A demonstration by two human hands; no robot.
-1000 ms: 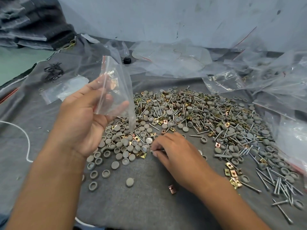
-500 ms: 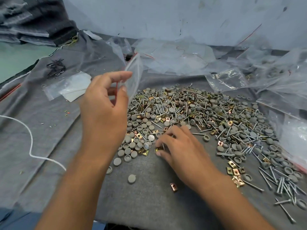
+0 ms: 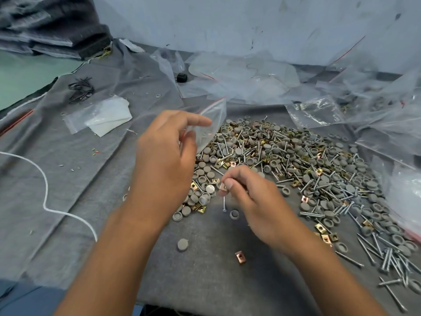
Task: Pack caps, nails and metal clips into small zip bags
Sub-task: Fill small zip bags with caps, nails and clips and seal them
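The right hand [image 3: 255, 201] pinches a small copper-coloured metal clip [image 3: 222, 186] between thumb and forefinger, just above the grey cloth [image 3: 114, 201]. Under the same fingers a nail [image 3: 224, 203] hangs nearly upright, its long axis vertical and its head at the bottom; whether the fingers hold its upper end I cannot tell, because they hide it. The other fingers of this hand are curled in.

The left hand [image 3: 166, 160] is raised above the near-left edge of the pile. It grips a small zip bag [image 3: 210, 126] with its thumb and fingers, the forefinger stretched out over the bag. The bag's long axis is tilted, and its red zip strip, at the upper edge, points up and to the right. The lower part of the bag is hidden behind the hand, and the bag is blurred.

The pile of grey caps, nails and metal clips [image 3: 284, 160] lies on the cloth beyond and to the right of both hands. One loose cap [image 3: 182, 244] and one loose clip [image 3: 239, 257] lie apart, nearer the person. Larger clear plastic bags [image 3: 376, 115] lie behind, and their contents are hard to make out.
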